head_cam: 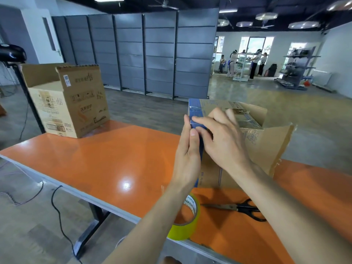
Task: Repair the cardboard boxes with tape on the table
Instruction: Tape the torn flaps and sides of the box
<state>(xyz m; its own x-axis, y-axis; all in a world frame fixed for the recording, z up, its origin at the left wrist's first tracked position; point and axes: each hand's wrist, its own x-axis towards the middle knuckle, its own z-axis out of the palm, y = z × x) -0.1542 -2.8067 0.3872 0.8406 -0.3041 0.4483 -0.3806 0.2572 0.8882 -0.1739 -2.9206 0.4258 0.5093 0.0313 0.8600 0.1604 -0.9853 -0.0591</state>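
A brown cardboard box with a blue-printed corner point(255, 141) stands on the orange table point(106, 161), its flaps open. My left hand point(187, 159) lies flat against the box's left side, thumb on the blue corner edge. My right hand point(221, 138) presses its straight fingers on the same corner, where clear tape shines. A yellowish roll of tape point(185, 223) lies at the table's near edge, partly under my left forearm. Black-handled scissors point(242, 208) lie beside it on the table.
A second, taller cardboard box point(70, 100) with open flaps stands at the table's far left corner. Grey partition panels point(148, 54) stand behind the table. Black cables point(57, 208) run on the floor at left. People stand far off at back right.
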